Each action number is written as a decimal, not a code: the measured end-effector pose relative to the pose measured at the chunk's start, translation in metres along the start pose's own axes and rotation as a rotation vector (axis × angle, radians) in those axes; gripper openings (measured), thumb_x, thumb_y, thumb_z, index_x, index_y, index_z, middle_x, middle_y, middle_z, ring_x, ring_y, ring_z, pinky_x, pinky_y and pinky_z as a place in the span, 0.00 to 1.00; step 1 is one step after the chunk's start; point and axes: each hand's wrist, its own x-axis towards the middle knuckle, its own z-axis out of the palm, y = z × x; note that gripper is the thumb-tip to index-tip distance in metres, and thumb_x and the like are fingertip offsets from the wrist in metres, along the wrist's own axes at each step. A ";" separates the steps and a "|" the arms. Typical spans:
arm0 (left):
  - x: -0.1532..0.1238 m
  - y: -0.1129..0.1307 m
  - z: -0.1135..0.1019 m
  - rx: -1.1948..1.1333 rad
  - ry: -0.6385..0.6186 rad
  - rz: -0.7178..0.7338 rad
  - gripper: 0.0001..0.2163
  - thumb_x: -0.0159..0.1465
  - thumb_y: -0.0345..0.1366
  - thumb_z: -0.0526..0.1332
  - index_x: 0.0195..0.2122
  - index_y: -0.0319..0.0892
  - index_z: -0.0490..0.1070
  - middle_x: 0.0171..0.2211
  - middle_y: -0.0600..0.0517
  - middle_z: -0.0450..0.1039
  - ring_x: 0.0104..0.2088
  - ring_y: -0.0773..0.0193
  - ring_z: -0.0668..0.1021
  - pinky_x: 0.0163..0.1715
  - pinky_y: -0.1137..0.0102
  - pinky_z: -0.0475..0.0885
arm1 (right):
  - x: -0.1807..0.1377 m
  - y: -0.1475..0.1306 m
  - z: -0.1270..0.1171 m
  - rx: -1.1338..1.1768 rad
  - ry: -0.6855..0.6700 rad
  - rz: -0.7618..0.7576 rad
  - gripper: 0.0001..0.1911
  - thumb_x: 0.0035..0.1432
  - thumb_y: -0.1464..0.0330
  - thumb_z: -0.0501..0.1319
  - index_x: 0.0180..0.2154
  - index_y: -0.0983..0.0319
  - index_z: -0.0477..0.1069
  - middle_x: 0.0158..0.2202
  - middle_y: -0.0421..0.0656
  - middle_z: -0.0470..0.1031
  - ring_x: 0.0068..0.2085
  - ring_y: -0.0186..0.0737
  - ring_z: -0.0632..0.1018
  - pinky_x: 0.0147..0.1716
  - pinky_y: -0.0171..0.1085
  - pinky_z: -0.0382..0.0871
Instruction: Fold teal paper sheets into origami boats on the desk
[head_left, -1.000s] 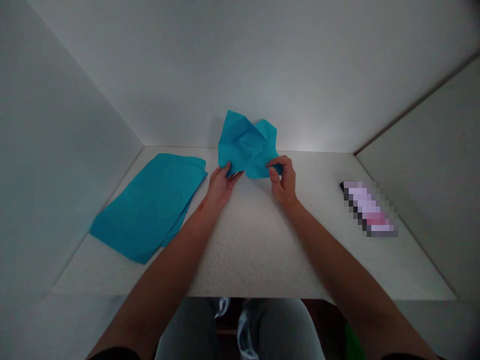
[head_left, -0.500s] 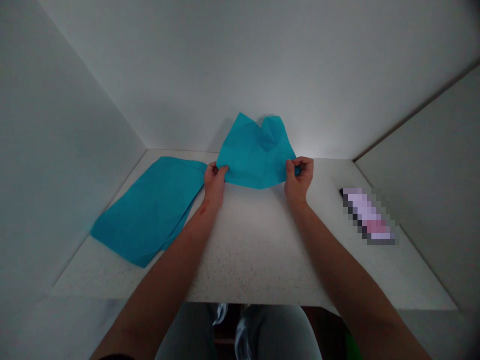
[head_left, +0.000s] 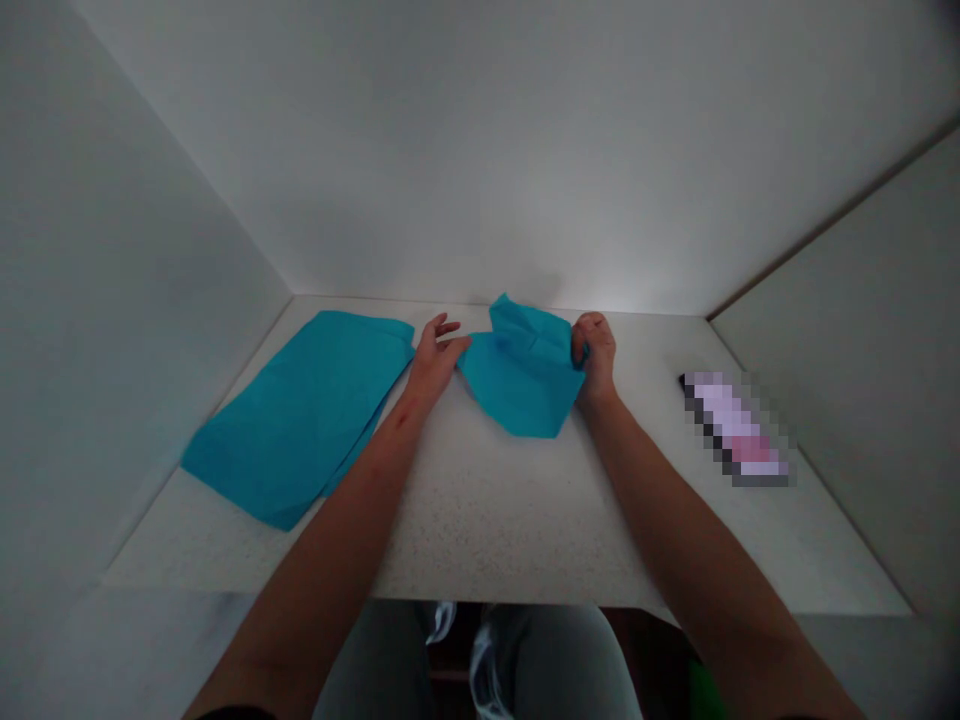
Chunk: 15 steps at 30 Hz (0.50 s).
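Note:
A turquoise sheet (head_left: 525, 385), thin and creased like paper or cloth, lies bunched between my hands, its far part folded over and standing up a little. My right hand (head_left: 596, 350) is closed on its right edge, fingers curled. At the left corner my left hand (head_left: 439, 355) has its fingers apart, with the thumb touching the edge. A larger turquoise piece (head_left: 300, 415), layered flat, rests on the table just left of my left hand; my left forearm covers part of its right edge.
The speckled white table (head_left: 480, 530) meets a white wall (head_left: 480, 150) at the back and side panels left and right. A phone-like object (head_left: 735, 430), blurred by pixelation, lies at the right. My knees (head_left: 570, 660) are below the front edge.
The sheet, held up and spread between both hands before, has come down toward me and is now folded and bunched. My left hand's fingers have opened; the right keeps its grip.

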 end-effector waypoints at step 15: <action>-0.022 0.004 0.002 0.377 -0.312 0.181 0.11 0.65 0.47 0.70 0.37 0.45 0.80 0.33 0.49 0.81 0.34 0.59 0.79 0.37 0.66 0.73 | 0.003 0.010 -0.005 0.016 0.071 0.008 0.32 0.56 0.37 0.69 0.32 0.54 0.60 0.24 0.31 0.53 0.23 0.34 0.57 0.22 0.35 0.56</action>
